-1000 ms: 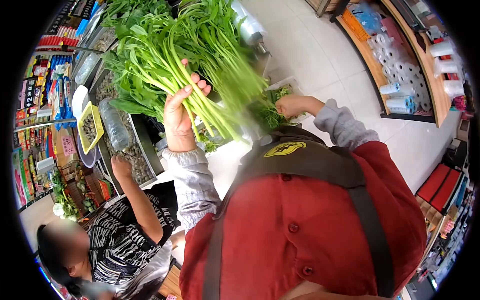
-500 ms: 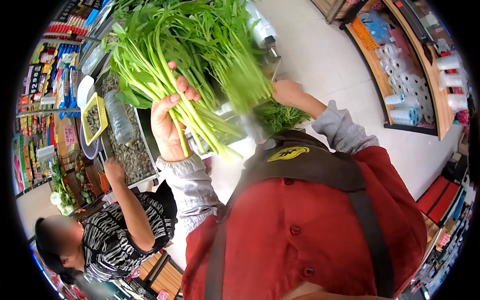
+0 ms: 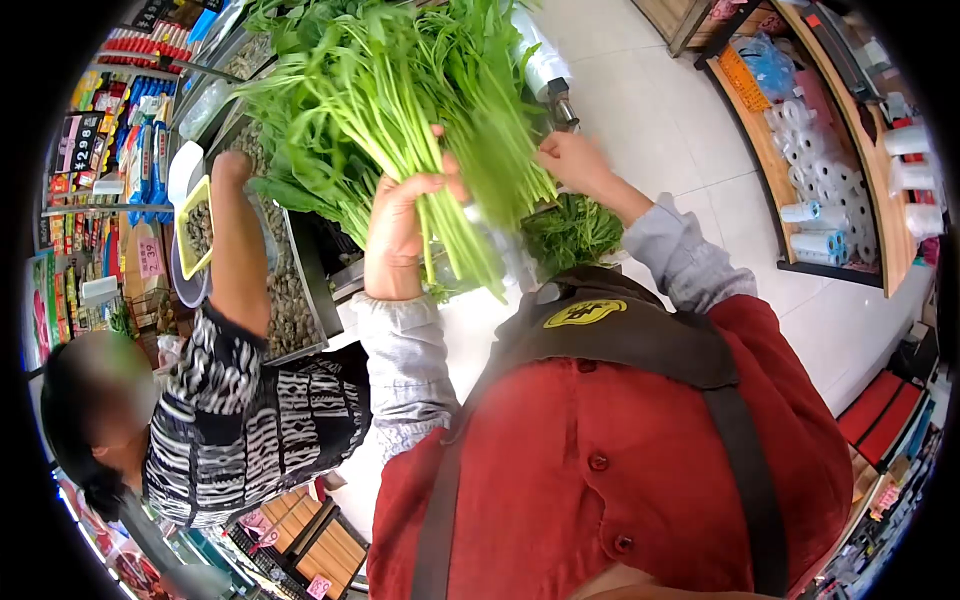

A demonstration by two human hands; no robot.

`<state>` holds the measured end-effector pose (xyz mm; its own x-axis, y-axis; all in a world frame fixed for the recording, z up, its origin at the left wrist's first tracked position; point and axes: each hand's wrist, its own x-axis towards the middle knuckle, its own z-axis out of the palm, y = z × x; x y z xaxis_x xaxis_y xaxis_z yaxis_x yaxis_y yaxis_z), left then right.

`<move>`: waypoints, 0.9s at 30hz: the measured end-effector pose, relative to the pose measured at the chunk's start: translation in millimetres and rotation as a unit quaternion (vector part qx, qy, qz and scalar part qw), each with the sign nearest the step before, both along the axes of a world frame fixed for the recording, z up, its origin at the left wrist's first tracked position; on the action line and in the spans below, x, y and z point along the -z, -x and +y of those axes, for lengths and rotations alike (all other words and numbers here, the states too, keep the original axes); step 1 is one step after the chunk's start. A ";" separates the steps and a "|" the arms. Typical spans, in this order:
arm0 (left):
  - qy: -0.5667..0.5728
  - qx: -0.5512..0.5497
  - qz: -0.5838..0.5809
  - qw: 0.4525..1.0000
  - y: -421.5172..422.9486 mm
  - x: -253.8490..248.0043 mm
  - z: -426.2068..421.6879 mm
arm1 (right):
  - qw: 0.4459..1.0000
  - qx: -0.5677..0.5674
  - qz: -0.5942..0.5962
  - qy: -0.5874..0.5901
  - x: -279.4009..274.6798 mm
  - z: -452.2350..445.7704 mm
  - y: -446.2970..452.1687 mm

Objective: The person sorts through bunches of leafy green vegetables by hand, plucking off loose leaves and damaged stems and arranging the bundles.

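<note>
On the shelves to the worker's left I can read a black price card [image 3: 80, 142] marked ¥2.98 and a pink tag [image 3: 151, 257] showing 2.39; the dark apron [image 3: 650, 345] bears a yellow badge [image 3: 586, 313] whose lettering I can't make out. The left hand [image 3: 410, 222] is clamped round a bunch of long-stemmed greens [image 3: 398, 115], held up in front of the chest over the stall. Its long axis slants: cut ends point back toward the apron and a little right, leafy tops away and left. The stems are pale, smooth and slender, the leaves narrow. Well apart from that hand, the right hand [image 3: 578, 165] has its fingers curled at the lower stems of a blurred second bunch [image 3: 500, 150]; whether it grips them I can't tell. Just below lie feathery dark greens [image 3: 572, 232]. On the left, another person's arm [image 3: 238, 250] crosses a tray of lumpy grey-brown shellfish [image 3: 292, 300], beside a yellow plastic basket [image 3: 186, 262].
</note>
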<state>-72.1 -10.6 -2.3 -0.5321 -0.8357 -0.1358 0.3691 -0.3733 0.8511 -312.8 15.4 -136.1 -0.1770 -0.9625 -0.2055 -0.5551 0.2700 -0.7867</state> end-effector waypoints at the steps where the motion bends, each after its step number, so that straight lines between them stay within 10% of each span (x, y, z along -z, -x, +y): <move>1: -0.015 0.001 -0.003 1.000 3.1 3.6 -0.7 | 0.999 -0.010 0.031 0.009 3.4 -4.4 -1.0; 8: 0.003 -0.019 -0.002 1.000 17.1 17.5 4.4 | 0.997 0.009 0.024 0.068 0.2 -4.9 13.1; 10: 0.007 -0.052 -0.035 0.998 23.4 28.6 5.3 | 0.944 0.046 -0.324 -0.031 -29.3 1.8 11.3; 13: -0.019 -0.064 -0.043 0.997 34.1 40.4 8.0 | 0.843 -0.007 -0.536 -0.040 -69.6 19.0 5.8; 27: -0.055 -0.060 -0.042 0.996 77.5 55.7 14.8 | 0.923 -0.063 -0.379 -0.033 -55.3 53.9 -8.4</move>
<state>-149.6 4.1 -58.0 -0.4129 -0.8697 -0.2704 0.3454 -0.4243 0.8371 -304.5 69.3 -80.8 0.1545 -0.9469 -0.2821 0.1172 0.3011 -0.9464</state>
